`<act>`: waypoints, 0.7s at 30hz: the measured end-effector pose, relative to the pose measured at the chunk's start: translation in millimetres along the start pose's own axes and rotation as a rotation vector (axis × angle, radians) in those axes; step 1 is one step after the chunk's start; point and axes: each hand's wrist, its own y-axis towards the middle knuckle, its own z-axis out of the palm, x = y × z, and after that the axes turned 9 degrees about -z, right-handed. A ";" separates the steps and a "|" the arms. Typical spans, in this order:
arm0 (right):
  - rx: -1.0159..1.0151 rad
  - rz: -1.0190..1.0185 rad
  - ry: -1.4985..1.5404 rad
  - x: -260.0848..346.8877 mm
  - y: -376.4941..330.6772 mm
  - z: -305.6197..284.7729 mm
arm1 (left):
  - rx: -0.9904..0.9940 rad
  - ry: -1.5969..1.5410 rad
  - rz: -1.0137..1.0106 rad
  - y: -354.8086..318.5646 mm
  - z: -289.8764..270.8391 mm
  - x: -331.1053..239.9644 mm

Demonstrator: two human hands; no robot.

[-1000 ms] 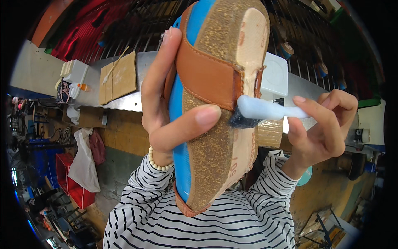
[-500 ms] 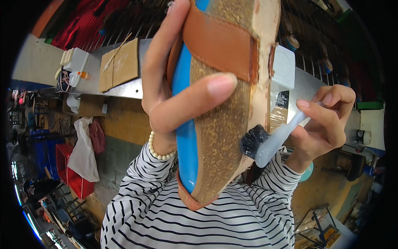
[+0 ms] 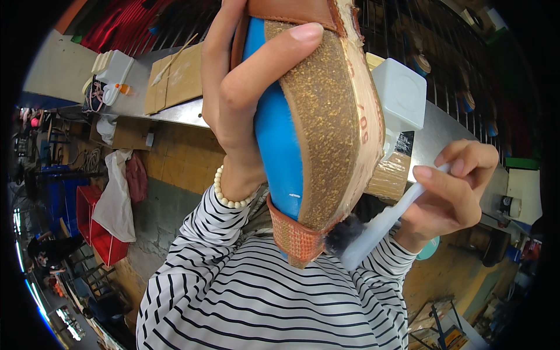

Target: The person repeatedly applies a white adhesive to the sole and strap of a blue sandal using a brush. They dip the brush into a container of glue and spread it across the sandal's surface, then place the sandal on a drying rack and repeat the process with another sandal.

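My left hand (image 3: 248,96) grips a sandal (image 3: 326,128) on a blue shoe last (image 3: 280,151), its thumb pressed along the speckled brown cork side. A tan leather strap (image 3: 297,13) crosses the sandal near the top of the view. At the lower end sits a woven reddish-brown band (image 3: 294,236). The pale underside of the sole faces right. In my right hand (image 3: 449,195) is a brush (image 3: 382,220) with a whitish translucent handle, pinched between thumb and fingers. Its black bristles, blurred, are at the sole's edge beside the woven band; whether they touch is unclear.
Behind the sandal, a metal bench (image 3: 137,81) carries a cardboard piece (image 3: 178,76) with a thin stick on it, and white plastic containers (image 3: 399,93). A taped brown box (image 3: 388,175) is near the right hand. Red crates (image 3: 108,245) stand at left; racks (image 3: 449,76) stand beyond.
The sandal has tilted, showing more of its pale sole and the woven band. My right hand has lowered, and the brush has moved down and left along the sole's edge.
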 end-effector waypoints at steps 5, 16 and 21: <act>-0.074 0.142 -0.068 -10.2 -5.6 15.0 | 0.029 0.063 -0.043 3.2 -14.9 10.9; 0.011 0.077 -0.207 6.0 7.9 12.0 | 0.024 0.150 -0.120 -2.6 -12.2 1.9; -0.018 0.064 -0.119 4.0 4.9 13.1 | 0.022 0.132 -0.140 -3.5 -10.9 0.5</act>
